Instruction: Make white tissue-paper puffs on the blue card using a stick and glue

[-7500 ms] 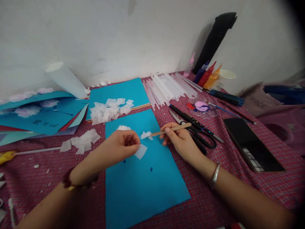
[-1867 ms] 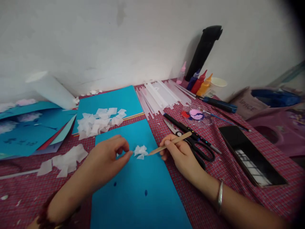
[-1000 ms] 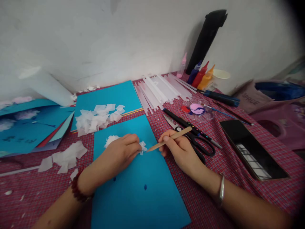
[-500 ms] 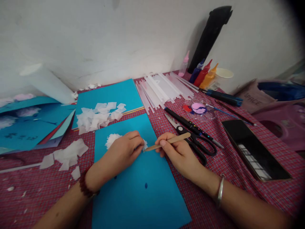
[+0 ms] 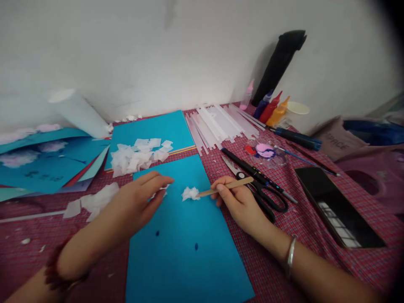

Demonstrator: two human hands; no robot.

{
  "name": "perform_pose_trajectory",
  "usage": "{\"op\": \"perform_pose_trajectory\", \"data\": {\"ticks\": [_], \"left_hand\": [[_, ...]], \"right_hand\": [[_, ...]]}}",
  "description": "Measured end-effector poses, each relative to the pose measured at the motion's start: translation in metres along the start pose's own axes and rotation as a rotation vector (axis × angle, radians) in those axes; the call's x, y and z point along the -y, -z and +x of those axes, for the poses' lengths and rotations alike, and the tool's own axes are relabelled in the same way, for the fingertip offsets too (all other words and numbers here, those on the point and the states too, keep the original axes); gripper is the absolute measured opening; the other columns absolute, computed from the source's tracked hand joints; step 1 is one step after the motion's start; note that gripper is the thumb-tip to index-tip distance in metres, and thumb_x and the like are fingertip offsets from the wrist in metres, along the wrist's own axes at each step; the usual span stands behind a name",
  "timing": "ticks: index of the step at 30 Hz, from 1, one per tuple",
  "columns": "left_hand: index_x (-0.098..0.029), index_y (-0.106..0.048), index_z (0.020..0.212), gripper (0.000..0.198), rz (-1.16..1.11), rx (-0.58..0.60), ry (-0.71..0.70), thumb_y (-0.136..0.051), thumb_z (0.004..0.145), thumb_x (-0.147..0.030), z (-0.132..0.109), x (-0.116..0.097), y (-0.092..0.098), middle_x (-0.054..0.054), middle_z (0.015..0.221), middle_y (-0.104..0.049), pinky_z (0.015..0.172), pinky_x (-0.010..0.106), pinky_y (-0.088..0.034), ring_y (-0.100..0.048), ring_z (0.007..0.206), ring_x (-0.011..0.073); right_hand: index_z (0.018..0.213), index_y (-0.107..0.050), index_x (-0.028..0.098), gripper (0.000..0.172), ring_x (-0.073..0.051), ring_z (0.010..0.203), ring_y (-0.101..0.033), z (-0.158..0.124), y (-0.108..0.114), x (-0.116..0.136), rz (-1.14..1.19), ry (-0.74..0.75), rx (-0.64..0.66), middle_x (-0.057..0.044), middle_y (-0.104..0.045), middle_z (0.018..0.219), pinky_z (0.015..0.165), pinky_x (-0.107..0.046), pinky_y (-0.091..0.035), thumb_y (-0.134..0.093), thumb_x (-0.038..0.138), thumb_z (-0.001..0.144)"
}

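My right hand [image 5: 238, 202] is closed around a wooden craft stick [image 5: 227, 187]. The stick's tip touches or lies right beside a small tuft of white tissue paper [image 5: 190, 193] on the blue sheet [image 5: 189, 273]. To the left, my left hand [image 5: 145, 198] hovers over the sheet with thumb and fingers apart. Behind its fingers shows part of a second white tuft [image 5: 166, 188], mostly hidden. Two dark blue paint spots mark the sheet below the tufts. Beyond my left hand lies a heap of white tissue squares [image 5: 134, 160] on another blue sheet [image 5: 151, 126].
Scissors [image 5: 268, 198], a black pen [image 5: 246, 166] and a phone [image 5: 337, 206] lie to the right. Farther back are a paint palette [image 5: 268, 151], paint bottles [image 5: 274, 110] and white strips [image 5: 221, 124]. Painted blue sheets [image 5: 47, 162] and loose tissue squares [image 5: 97, 200] lie on the left.
My left hand has moved left, away from the right-hand tuft, and its fingers have spread. That tuft now shows. My right hand keeps the stick in nearly the same place.
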State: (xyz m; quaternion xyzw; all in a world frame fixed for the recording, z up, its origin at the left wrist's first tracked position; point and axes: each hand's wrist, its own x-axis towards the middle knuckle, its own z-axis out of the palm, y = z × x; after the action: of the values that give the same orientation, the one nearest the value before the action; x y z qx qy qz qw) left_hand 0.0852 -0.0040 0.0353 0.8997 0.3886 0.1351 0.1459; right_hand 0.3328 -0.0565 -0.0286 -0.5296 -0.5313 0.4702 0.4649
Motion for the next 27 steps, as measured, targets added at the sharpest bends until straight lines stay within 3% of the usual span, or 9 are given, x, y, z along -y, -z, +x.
{"op": "perform_pose_trajectory", "data": {"ticks": [6, 10, 15, 19, 22, 27], "left_hand": [[-0.017, -0.063, 0.092, 0.020, 0.056, -0.103, 0.349, -0.048, 0.088, -0.029, -0.068, 0.049, 0.048, 0.003, 0.083, -0.064, 0.062, 0.023, -0.044, -0.058, 0.070, 0.0139], [-0.017, -0.058, 0.073, 0.028, 0.068, -0.108, 0.573, -0.045, 0.088, -0.037, -0.110, 0.073, 0.059, 0.000, 0.069, -0.059, 0.058, 0.023, -0.041, -0.054, 0.063, 0.0135], [-0.017, -0.058, 0.074, 0.022, 0.035, -0.031, 0.616, -0.046, 0.085, -0.032, -0.127, 0.085, 0.045, 0.000, 0.070, -0.059, 0.061, 0.025, -0.039, -0.054, 0.065, 0.0148], [-0.017, -0.059, 0.075, 0.017, 0.086, 0.000, 0.770, -0.050, 0.081, -0.030, -0.129, 0.087, 0.030, 0.003, 0.071, -0.063, 0.060, 0.028, -0.036, -0.056, 0.065, 0.0173], [-0.018, -0.056, 0.075, 0.015, 0.057, -0.046, 0.840, -0.055, 0.076, -0.033, -0.131, 0.088, 0.018, 0.002, 0.069, -0.060, 0.057, 0.027, -0.034, -0.054, 0.061, 0.0169], [-0.018, -0.049, 0.070, 0.014, -0.185, -0.191, 0.836, -0.057, 0.072, -0.030, -0.131, 0.091, 0.000, -0.002, 0.064, -0.051, 0.055, 0.025, -0.033, -0.046, 0.059, 0.0141]], "right_hand": [[0.079, -0.060, 0.020, 0.019, -0.016, 0.054, -0.057, 0.005, 0.006, -0.006, 0.255, -0.108, -0.115, -0.003, -0.063, 0.063, 0.054, -0.030, -0.046, -0.058, 0.038, 0.085], [0.073, -0.064, 0.025, 0.017, -0.017, 0.060, -0.059, 0.009, 0.011, -0.009, 0.444, -0.232, -0.196, -0.006, -0.061, 0.066, 0.057, -0.031, -0.047, -0.060, 0.037, 0.085], [0.071, -0.068, 0.028, 0.017, -0.020, 0.065, -0.061, 0.006, 0.012, -0.010, 0.379, -0.245, -0.174, -0.009, -0.061, 0.070, 0.060, -0.036, -0.049, -0.062, 0.040, 0.082], [0.070, -0.069, 0.029, 0.015, -0.021, 0.063, -0.060, 0.006, 0.010, -0.012, 0.332, -0.227, -0.210, -0.010, -0.060, 0.068, 0.057, -0.038, -0.048, -0.065, 0.042, 0.078], [0.069, -0.069, 0.030, 0.015, -0.020, 0.061, -0.059, 0.007, 0.010, -0.012, 0.326, -0.223, -0.211, -0.009, -0.060, 0.067, 0.057, -0.039, -0.047, -0.066, 0.042, 0.077], [0.071, -0.069, 0.029, 0.017, -0.021, 0.062, -0.059, 0.006, 0.011, -0.017, 0.340, -0.219, -0.125, -0.009, -0.060, 0.066, 0.057, -0.040, -0.047, -0.066, 0.045, 0.077]]}}
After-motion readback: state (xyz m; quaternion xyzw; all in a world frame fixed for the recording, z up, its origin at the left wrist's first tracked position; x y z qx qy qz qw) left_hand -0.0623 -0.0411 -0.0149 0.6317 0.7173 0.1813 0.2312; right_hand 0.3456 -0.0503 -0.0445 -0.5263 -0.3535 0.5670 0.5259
